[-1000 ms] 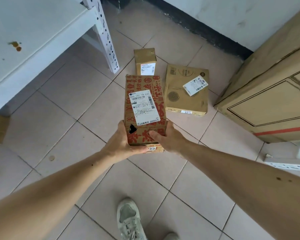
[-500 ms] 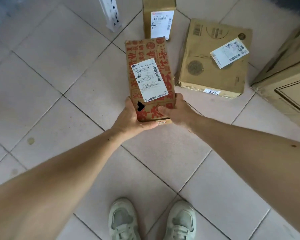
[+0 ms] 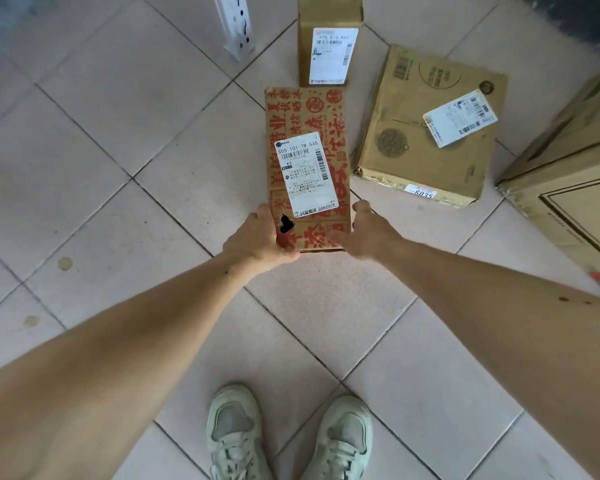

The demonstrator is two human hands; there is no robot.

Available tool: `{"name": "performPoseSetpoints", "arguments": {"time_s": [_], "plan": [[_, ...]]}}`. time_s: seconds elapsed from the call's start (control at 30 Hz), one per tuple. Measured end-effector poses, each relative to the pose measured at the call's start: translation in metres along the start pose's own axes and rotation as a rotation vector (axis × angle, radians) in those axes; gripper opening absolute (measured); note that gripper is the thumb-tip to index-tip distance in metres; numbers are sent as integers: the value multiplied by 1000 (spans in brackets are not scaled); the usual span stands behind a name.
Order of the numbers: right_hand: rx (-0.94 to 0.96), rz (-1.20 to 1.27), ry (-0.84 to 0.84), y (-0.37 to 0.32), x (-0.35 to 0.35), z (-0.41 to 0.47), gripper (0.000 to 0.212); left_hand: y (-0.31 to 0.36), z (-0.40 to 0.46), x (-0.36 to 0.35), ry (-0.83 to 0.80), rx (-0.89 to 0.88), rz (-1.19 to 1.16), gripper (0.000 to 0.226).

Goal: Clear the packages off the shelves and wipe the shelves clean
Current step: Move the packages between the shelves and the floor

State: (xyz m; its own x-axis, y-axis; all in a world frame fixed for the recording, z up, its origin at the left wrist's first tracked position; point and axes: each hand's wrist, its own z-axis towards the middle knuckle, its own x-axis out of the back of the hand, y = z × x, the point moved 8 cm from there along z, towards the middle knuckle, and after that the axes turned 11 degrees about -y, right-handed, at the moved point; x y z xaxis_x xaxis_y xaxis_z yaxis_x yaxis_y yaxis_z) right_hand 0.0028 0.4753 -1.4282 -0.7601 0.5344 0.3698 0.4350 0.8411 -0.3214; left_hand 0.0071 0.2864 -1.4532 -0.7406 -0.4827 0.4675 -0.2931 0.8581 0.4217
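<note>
Four cardboard boxes in view, all closed; contents not visible. Red-printed package [image 3: 307, 168] lies lengthwise on the tiled floor [image 3: 118, 168], white shipping label up, near end toward the person. Small plain box [image 3: 329, 43] sits just beyond its far end. Flat brown box [image 3: 426, 126] lies just to its right, label skewed. Large carton [image 3: 575, 181] at the right edge, partly out of frame. Foot of a white shelf post [image 3: 238, 26] stands at top left.

Both arms reach forward and down. Left hand [image 3: 260, 237] curls round the package's near left corner, thumb on top. Right hand [image 3: 364, 230] is at the near right corner, fingers loosely bent; cannot tell whether it grips or only touches. Two pale shoes [image 3: 284, 438] below.
</note>
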Motion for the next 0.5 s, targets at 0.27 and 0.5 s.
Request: {"name": "performPoseSetpoints", "arguments": {"time_s": [0.27, 0.5], "plan": [[-43, -505, -42, -39, 48, -79, 61, 40, -86, 66, -8, 65, 254, 74], [84, -761, 31, -134, 98, -158, 29, 62, -172, 148, 61, 20, 326, 48]]}}
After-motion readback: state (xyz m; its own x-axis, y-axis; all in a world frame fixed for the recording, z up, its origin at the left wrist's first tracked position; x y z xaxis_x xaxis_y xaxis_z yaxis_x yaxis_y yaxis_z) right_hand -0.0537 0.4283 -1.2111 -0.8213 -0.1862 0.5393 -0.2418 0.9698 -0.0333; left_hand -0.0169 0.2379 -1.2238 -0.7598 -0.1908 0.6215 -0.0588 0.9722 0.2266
